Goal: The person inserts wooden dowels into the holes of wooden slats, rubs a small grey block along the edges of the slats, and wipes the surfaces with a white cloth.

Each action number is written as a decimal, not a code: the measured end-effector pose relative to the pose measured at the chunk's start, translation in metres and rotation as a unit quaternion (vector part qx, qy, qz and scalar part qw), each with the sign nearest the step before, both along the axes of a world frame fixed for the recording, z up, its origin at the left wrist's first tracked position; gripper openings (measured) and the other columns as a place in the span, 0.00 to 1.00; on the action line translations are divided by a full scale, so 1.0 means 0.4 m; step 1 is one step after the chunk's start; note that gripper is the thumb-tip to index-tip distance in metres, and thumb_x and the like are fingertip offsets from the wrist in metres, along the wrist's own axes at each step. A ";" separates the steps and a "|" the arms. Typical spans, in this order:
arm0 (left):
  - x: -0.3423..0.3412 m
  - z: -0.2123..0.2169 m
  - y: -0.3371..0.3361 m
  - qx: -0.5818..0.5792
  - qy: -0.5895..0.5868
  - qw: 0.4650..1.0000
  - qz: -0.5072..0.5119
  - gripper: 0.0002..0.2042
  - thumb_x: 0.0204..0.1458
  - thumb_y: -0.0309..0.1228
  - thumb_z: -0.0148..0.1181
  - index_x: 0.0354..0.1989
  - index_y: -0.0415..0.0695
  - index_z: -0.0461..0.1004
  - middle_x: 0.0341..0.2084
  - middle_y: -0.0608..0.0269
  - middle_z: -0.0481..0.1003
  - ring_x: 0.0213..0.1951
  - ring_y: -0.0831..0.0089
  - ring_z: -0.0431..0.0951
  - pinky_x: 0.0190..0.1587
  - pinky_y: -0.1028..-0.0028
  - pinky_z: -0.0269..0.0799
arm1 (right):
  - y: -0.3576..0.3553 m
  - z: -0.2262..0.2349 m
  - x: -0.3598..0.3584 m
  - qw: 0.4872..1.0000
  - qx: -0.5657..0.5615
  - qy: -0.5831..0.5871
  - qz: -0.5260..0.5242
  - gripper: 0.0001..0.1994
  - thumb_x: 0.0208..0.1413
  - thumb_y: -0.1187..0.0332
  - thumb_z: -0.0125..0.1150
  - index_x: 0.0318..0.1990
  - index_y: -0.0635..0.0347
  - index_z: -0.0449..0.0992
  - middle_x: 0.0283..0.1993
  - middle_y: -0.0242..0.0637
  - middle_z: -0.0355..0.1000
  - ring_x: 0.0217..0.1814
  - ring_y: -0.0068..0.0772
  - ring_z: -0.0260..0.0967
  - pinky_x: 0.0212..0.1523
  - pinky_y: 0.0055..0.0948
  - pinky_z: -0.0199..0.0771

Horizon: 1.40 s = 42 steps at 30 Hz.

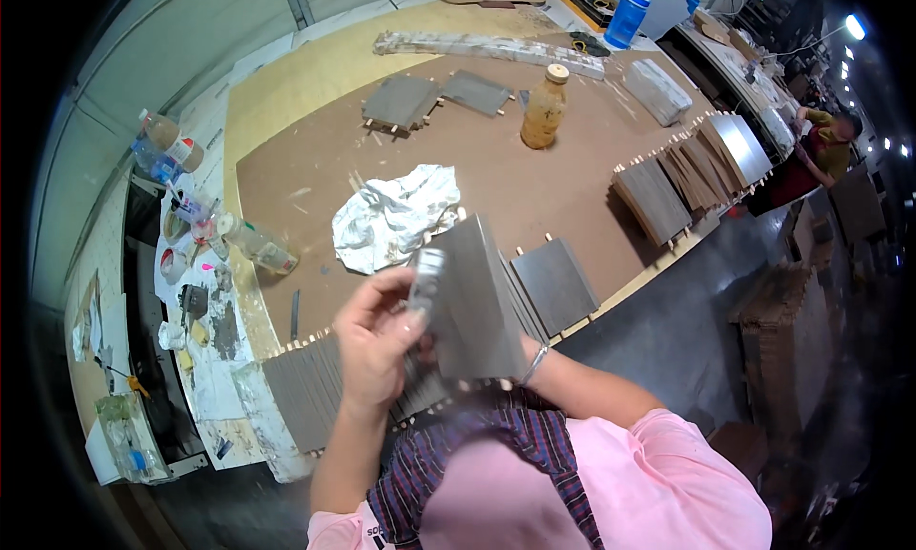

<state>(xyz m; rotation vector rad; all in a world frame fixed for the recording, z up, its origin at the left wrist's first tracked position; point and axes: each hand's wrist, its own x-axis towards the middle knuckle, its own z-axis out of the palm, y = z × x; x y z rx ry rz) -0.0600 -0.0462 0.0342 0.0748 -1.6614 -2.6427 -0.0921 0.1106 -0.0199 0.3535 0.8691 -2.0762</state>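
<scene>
My left hand [377,331] pinches a small whitish-grey piece with dark marks [426,278], its exact kind unclear, against the left edge of a raised panel. That grey wood-look panel [469,307] stands tilted in front of me, with short wooden dowels at its ends. Behind it my right hand [528,352] supports the panel; most of its fingers are hidden. A row of similar panels [305,388] stands on edge below my left hand. Another grey panel [556,285] lies to the right, beside several upright ones. A crumpled white cloth [396,218] rests just beyond.
A bottle of amber liquid [544,108] stands on the brown board [324,164]. More dowelled panels [652,199] line the right edge; two pieces [399,102] lie farther back. Bottles and small tools crowd the white side table [215,397]. A co-worker [825,149] is at far right.
</scene>
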 end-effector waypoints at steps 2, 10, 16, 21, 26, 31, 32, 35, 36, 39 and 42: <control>0.007 -0.010 0.036 0.021 0.022 1.000 -0.003 0.25 0.50 0.29 0.69 0.56 0.33 0.72 0.45 0.57 0.78 0.45 0.74 0.78 0.50 0.74 0.73 | 0.032 -0.021 -0.020 0.999 -0.029 0.014 -0.002 0.22 0.69 0.48 0.45 0.52 0.58 0.72 0.38 0.39 0.73 0.35 0.38 0.75 0.36 0.42 0.80; 0.002 -0.022 0.036 -0.053 0.005 0.999 -0.009 0.20 0.50 0.22 0.68 0.52 0.34 0.75 0.45 0.59 0.78 0.44 0.74 0.78 0.49 0.73 0.75 | 0.065 0.047 -0.083 0.970 -0.231 0.004 -0.076 0.34 0.69 0.38 0.33 0.61 0.57 0.71 0.54 0.41 0.75 0.55 0.39 0.73 0.59 0.41 0.73; 0.012 0.009 0.048 -0.478 0.309 0.818 0.080 0.22 0.35 0.22 0.71 0.44 0.39 0.78 0.37 0.53 0.76 0.36 0.60 0.76 0.40 0.67 0.74 | 0.052 0.040 -0.088 0.972 -0.206 0.081 -0.073 0.37 0.67 0.41 0.33 0.69 0.63 0.63 0.66 0.53 0.67 0.63 0.52 0.71 0.67 0.48 0.68; 0.003 0.019 0.070 -0.501 0.360 0.781 0.096 0.22 0.33 0.22 0.71 0.43 0.39 0.78 0.36 0.55 0.76 0.33 0.58 0.75 0.38 0.66 0.74 | 0.049 0.014 -0.084 0.947 -0.310 0.029 -0.071 0.37 0.66 0.41 0.33 0.68 0.64 0.63 0.63 0.54 0.69 0.61 0.56 0.71 0.65 0.48 0.71; 0.032 -0.008 0.017 -0.562 0.332 0.754 0.076 0.21 0.32 0.22 0.71 0.42 0.39 0.79 0.34 0.57 0.76 0.32 0.59 0.75 0.35 0.65 0.72 | 0.047 0.040 -0.086 0.974 -0.197 0.062 -0.097 0.39 0.65 0.40 0.30 0.67 0.66 0.63 0.60 0.57 0.70 0.59 0.64 0.71 0.61 0.54 0.73; 0.021 0.029 0.045 -0.540 0.344 0.763 0.085 0.21 0.32 0.22 0.71 0.41 0.39 0.78 0.34 0.56 0.76 0.32 0.58 0.75 0.34 0.64 0.72 | 0.037 0.024 -0.085 0.975 -0.198 0.055 -0.090 0.38 0.64 0.41 0.29 0.66 0.66 0.64 0.59 0.57 0.71 0.58 0.64 0.71 0.61 0.55 0.72; 0.012 0.033 0.057 -0.539 0.364 0.755 0.084 0.21 0.32 0.22 0.71 0.41 0.39 0.79 0.34 0.57 0.76 0.32 0.58 0.75 0.33 0.64 0.72 | 0.035 0.027 -0.081 0.975 -0.198 0.051 -0.082 0.39 0.64 0.40 0.29 0.66 0.66 0.64 0.59 0.57 0.71 0.58 0.64 0.72 0.62 0.55 0.72; 0.007 0.020 0.046 -0.539 0.382 0.746 0.083 0.21 0.32 0.22 0.71 0.40 0.40 0.79 0.34 0.57 0.76 0.32 0.59 0.74 0.33 0.65 0.71 | 0.035 0.040 -0.079 0.975 -0.198 0.035 -0.093 0.39 0.63 0.40 0.30 0.66 0.67 0.63 0.59 0.58 0.71 0.58 0.63 0.72 0.61 0.55 0.72; 0.016 0.012 0.032 -0.548 0.364 0.748 0.086 0.21 0.32 0.22 0.71 0.40 0.39 0.79 0.34 0.57 0.76 0.32 0.59 0.75 0.33 0.65 0.71 | 0.038 0.043 -0.080 0.977 -0.183 0.034 -0.105 0.39 0.63 0.40 0.30 0.66 0.67 0.64 0.58 0.58 0.71 0.58 0.62 0.72 0.61 0.55 0.73; 0.025 0.019 0.029 -0.555 0.342 0.752 0.096 0.21 0.31 0.22 0.71 0.40 0.39 0.79 0.34 0.57 0.76 0.32 0.59 0.75 0.33 0.65 0.71 | 0.044 0.029 -0.081 0.973 -0.188 0.068 -0.111 0.40 0.63 0.39 0.29 0.65 0.66 0.65 0.58 0.58 0.71 0.58 0.62 0.72 0.60 0.55 0.73; 0.009 0.036 0.057 -0.544 0.381 0.742 0.094 0.21 0.31 0.22 0.70 0.40 0.38 0.79 0.33 0.57 0.76 0.32 0.59 0.75 0.32 0.67 0.71 | 0.038 0.013 -0.082 0.974 -0.186 0.069 -0.110 0.40 0.63 0.39 0.28 0.64 0.66 0.66 0.58 0.57 0.71 0.58 0.62 0.72 0.60 0.55 0.73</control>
